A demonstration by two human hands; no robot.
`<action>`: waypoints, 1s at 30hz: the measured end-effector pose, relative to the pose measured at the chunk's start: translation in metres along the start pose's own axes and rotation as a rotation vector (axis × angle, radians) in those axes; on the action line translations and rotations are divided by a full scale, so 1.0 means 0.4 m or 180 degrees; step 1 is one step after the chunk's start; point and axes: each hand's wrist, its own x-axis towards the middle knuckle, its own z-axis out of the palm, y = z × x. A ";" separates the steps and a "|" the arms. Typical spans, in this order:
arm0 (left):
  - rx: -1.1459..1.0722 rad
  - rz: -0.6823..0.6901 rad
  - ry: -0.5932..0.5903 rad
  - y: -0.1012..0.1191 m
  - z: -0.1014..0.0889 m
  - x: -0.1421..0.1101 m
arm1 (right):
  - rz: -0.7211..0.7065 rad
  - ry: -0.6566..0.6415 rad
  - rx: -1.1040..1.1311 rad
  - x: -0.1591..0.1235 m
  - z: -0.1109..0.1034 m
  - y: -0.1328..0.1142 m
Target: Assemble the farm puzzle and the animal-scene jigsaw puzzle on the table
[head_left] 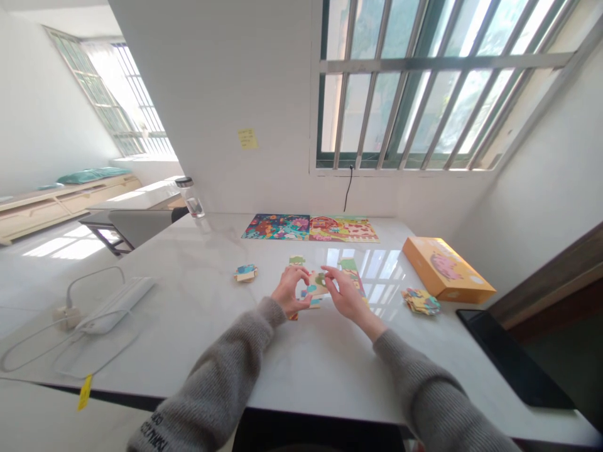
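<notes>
Left hand and right hand pinch a jigsaw piece between them, low over the worktop — a loose pile of pieces lies at 3 o'clock, an orange box at 2 o'clock.

Over a white marble tabletop, the left hand and right hand hold a pale cardboard jigsaw piece between them, just above loose puzzle pieces. Two bright assembled picture puzzles lie beyond; a flat orange cardboard box sits right.
</notes>
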 end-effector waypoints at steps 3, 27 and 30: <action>-0.0057 0.0179 -0.0005 -0.001 0.011 -0.008 | 0.0279 -0.0049 0.0394 -0.001 0.018 0.012; 0.0835 -0.0123 -0.0810 -0.076 0.016 -0.062 | 0.0451 -0.0723 0.0492 -0.059 -0.048 0.000; 0.0804 -0.0208 -0.0798 -0.079 0.008 -0.060 | 0.0375 -0.1259 0.0548 -0.073 -0.044 -0.021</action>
